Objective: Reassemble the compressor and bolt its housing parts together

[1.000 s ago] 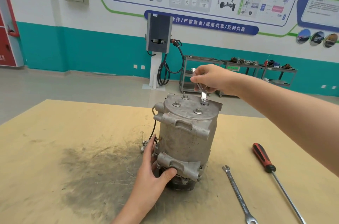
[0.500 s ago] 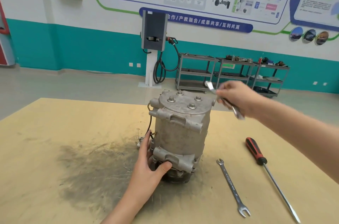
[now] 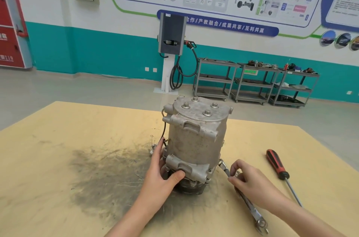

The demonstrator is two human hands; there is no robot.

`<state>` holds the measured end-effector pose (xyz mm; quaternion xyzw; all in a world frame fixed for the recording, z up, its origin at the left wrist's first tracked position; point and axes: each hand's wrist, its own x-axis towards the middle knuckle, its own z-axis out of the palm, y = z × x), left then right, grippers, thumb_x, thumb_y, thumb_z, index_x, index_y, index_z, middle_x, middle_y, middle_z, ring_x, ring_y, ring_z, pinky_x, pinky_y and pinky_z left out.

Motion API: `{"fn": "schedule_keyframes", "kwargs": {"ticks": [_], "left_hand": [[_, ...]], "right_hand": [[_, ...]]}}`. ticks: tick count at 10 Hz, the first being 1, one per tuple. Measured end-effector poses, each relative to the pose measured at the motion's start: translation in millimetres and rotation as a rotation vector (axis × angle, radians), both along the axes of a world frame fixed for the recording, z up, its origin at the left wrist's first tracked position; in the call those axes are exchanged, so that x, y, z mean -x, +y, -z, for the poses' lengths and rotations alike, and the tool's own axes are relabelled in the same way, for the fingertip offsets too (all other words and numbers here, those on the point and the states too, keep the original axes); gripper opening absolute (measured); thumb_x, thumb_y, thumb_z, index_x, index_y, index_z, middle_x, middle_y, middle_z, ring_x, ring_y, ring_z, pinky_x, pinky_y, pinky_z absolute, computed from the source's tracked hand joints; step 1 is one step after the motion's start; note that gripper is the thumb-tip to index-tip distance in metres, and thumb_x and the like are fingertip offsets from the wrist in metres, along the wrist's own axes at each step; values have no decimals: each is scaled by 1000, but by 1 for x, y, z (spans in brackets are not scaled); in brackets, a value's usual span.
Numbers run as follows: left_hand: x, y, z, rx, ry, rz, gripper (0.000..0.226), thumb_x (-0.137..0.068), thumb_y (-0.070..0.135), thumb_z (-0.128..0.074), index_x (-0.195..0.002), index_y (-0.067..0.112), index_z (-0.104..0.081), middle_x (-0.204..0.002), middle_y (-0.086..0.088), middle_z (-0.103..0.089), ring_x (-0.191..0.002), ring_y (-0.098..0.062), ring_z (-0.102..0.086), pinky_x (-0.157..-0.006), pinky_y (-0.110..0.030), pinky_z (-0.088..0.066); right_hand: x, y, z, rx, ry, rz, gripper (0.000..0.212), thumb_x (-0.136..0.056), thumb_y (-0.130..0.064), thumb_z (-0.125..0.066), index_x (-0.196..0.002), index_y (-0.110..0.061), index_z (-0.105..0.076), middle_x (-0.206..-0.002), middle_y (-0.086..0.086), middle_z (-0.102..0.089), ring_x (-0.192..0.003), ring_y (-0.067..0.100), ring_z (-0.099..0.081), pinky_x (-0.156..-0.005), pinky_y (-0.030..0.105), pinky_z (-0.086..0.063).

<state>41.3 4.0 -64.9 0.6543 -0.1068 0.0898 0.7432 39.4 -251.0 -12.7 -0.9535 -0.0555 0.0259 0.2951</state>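
- The compressor [image 3: 196, 139] stands upright near the middle of the tabletop [image 3: 68, 159], a stubby cylinder of dull, pitted cast aluminium with lugged mounting ears at its upper and lower rims.
- Its flat round end cap faces up, carrying four hex bolts [image 3: 207, 112] with washers, all seated in the cap.
- A thin black wire loops down the compressor's left side to a small pale connector lying on the tabletop.
- The left hand [image 3: 165, 174] has its grip closed on the lower mounting ear, thumb pressed on the front of the casting, fingers wrapped around behind.
- The right hand [image 3: 252, 180] sits low at the compressor's right base, fingers curled over a shiny steel wrench [image 3: 224, 167] whose upper end lies just beside the lower housing; whether it meets a bolt cannot be told.
- A second bright metal wrench [image 3: 254, 215] lies on the tabletop under the right wrist, its open jaw toward the viewer.
- A screwdriver [image 3: 277, 166] with a red-and-black ribbed handle and long slim shaft lies further right.
- The tabletop is smooth tan board, smeared with a dark, scratchy grease patch left of the compressor.
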Motion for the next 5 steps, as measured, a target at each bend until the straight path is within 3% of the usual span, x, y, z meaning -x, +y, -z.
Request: {"fn": "schedule_keyframes", "kwargs": {"ticks": [1,3,5], "left_hand": [[0,1,-1,-2,3,2,92,-55,49,-81,-128,66,-26,-137,32,-38,-126,9,-45,-104,-22,-40],[2,0,-4,10,5,7,91,-57,40,-81,-127,62,-27,-125,40,-40,-115,19,-47,-85,-7,-44],[3,1,-7,48,-30,16,93,-56,45,-82,-131,55,-29,-127,39,-42,-117,15,-49,-85,-8,-45]], "right_hand": [[-5,2,4,42,9,-34,12,-94,-21,-60,-90,-23,-49,-43,-12,-52,-42,5,-40,-45,17,-32],[-12,2,16,18,22,-22,14,-95,-22,-59,-91,-24,-46,-41,-10,-46,-43,8,-33,-45,20,-29],[-15,8,11,177,0,-16,11,-96,-26,-54,-91,-28,-45,-59,-6,-57,-55,5,-46,-55,19,-37]]}}
